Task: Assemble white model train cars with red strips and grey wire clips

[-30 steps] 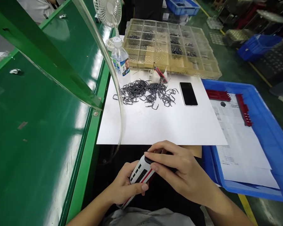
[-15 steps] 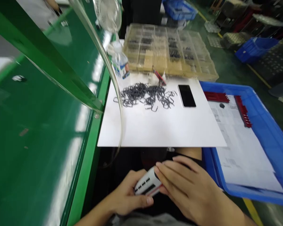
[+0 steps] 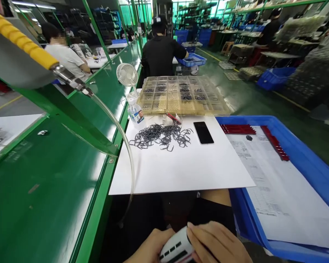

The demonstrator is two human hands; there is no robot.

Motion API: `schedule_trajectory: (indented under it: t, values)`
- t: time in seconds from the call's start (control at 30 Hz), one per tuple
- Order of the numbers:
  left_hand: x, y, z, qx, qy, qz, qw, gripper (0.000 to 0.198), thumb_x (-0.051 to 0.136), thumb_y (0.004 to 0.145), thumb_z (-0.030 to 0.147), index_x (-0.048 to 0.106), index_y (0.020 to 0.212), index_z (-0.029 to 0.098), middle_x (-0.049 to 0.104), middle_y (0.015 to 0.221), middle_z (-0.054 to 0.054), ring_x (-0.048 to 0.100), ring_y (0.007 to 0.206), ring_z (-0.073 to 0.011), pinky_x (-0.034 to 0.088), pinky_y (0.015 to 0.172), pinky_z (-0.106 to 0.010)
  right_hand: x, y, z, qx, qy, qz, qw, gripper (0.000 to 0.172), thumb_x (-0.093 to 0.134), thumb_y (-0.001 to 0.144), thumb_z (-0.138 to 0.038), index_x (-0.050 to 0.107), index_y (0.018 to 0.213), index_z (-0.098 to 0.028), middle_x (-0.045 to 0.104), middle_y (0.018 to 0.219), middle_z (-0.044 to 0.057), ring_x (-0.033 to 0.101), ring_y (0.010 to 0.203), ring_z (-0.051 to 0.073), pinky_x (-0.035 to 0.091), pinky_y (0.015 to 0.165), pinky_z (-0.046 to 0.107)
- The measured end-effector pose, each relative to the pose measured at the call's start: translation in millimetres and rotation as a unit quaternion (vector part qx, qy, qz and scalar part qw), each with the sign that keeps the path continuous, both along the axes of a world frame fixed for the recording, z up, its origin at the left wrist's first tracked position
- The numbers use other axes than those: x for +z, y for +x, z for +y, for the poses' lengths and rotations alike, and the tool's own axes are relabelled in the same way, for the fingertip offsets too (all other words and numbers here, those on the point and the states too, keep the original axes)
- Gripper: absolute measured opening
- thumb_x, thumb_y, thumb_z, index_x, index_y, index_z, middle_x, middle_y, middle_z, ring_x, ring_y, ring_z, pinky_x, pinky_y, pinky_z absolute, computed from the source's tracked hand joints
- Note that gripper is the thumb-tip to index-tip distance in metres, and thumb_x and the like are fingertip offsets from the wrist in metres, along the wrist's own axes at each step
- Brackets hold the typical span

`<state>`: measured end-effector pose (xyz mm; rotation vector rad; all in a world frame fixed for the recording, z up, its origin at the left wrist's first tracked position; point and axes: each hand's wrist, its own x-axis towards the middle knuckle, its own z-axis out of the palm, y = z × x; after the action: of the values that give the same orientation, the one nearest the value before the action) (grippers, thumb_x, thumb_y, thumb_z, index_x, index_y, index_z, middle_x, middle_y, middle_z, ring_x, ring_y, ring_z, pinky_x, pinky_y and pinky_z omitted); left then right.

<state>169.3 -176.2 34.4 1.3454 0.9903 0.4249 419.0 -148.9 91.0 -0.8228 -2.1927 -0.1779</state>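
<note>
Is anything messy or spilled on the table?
Only the dark wire hooks: they lie in a tangled heap on the white board, outside the compartment tray behind them. The left hand and right hand hold a white toy train; nothing looks broken.

A white board (image 3: 181, 171) carries a heap of dark wire clips (image 3: 160, 136) and a black phone (image 3: 203, 132) to their right. Beyond lie a compartment tray (image 3: 181, 95), a water bottle (image 3: 135, 111) and a small fan (image 3: 127, 74). At right, a blue crate (image 3: 312, 164) holds red strips (image 3: 237, 129).
</note>
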Motion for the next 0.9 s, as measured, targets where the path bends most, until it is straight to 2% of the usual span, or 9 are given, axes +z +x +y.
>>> schedule_trajectory:
  t: [0.07,0.13,0.3,0.4,0.5,0.6,0.7,0.8,0.9]
  values:
    - [8.9,5.2,-0.9,0.031,0.014,-0.001,0.999,0.054,0.083,0.091,0.063,0.076,0.125,0.022,0.065,0.1,-0.004,0.053,0.091,-0.0218,0.048,0.082,-0.03,11.0,6.3,1.4,0.017,-0.103,0.003,0.995,0.03,0.053,0.108,-0.008,0.078,0.126,-0.009,0.086,0.115,0.012,0.079,0.1,0.02,0.067,0.087,0.035]
    - [20.5,9.9,1.1,0.051,0.032,-0.014,0.998,0.045,0.08,0.094,0.06,0.076,0.116,0.02,0.063,0.092,-0.003,0.052,0.084,-0.0203,0.046,0.074,-0.029,19.2,10.7,5.1,0.041,-0.158,0.018,0.986,0.037,0.053,0.105,-0.004,0.073,0.137,-0.006,0.083,0.126,0.015,0.077,0.112,0.023,0.067,0.097,0.039]
    - [43.0,13.7,7.9,0.06,0.056,-0.036,0.996,0.033,0.077,0.097,0.051,0.072,0.106,0.02,0.061,0.085,0.0,0.049,0.075,-0.017,0.041,0.068,-0.028,10.9,12.1,12.1,0.104,-0.106,0.007,0.989,0.04,0.059,0.103,-0.007,0.07,0.141,-0.002,0.081,0.132,0.018,0.075,0.118,0.027,0.066,0.099,0.044]
    - [46.3,12.1,1.7,0.052,0.074,-0.016,0.996,0.027,0.074,0.1,0.044,0.07,0.111,0.019,0.064,0.087,0.0,0.051,0.073,-0.0159,0.04,0.067,-0.028,2.8,6.6,5.2,0.124,-0.176,0.13,0.968,0.042,0.059,0.103,-0.007,0.069,0.143,-0.007,0.078,0.136,0.018,0.072,0.121,0.027,0.067,0.097,0.044]
    - [46.0,12.3,-8.0,0.059,0.103,0.042,0.992,0.024,0.07,0.104,0.038,0.068,0.119,0.02,0.066,0.087,0.001,0.053,0.071,-0.0153,0.039,0.066,-0.027,3.2,-0.7,-4.5,0.08,-0.235,0.179,0.952,0.048,0.064,0.107,-0.02,0.06,0.154,-0.009,0.075,0.143,0.019,0.069,0.131,0.029,0.067,0.104,0.048]
    - [45.5,14.8,-14.1,0.058,0.129,0.077,0.987,0.022,0.064,0.107,0.037,0.064,0.123,0.021,0.066,0.084,0.002,0.054,0.066,-0.015,0.038,0.062,-0.027,8.8,-4.2,-8.0,0.041,-0.204,0.08,0.975,0.057,0.069,0.108,-0.029,0.057,0.155,0.0,0.074,0.144,0.024,0.07,0.133,0.032,0.067,0.11,0.048]
    - [45.3,17.1,-16.6,0.048,0.131,0.106,0.985,0.02,0.061,0.109,0.038,0.063,0.12,0.021,0.066,0.081,0.002,0.053,0.062,-0.015,0.036,0.059,-0.027,14.4,-0.5,-6.0,0.022,-0.128,-0.022,0.991,0.046,0.068,0.109,-0.029,0.067,0.142,0.004,0.079,0.137,0.023,0.077,0.121,0.031,0.069,0.105,0.047]
    - [45.9,17.2,-19.2,0.021,0.12,0.13,0.984,0.019,0.059,0.11,0.039,0.061,0.117,0.021,0.067,0.081,0.002,0.054,0.061,-0.0157,0.036,0.058,-0.028,17.3,7.6,-4.0,0.024,-0.052,-0.088,0.994,0.045,0.068,0.11,-0.036,0.074,0.13,0.004,0.081,0.132,0.023,0.081,0.113,0.032,0.07,0.101,0.045]
    - [48.0,16.8,-21.9,-0.008,0.11,0.14,0.984,0.019,0.059,0.11,0.04,0.061,0.116,0.022,0.067,0.082,0.001,0.055,0.064,-0.0168,0.036,0.06,-0.029,15.5,12.6,-5.3,0.039,-0.013,-0.124,0.991,0.047,0.07,0.108,-0.038,0.075,0.126,0.005,0.081,0.128,0.025,0.082,0.11,0.033,0.07,0.099,0.043]
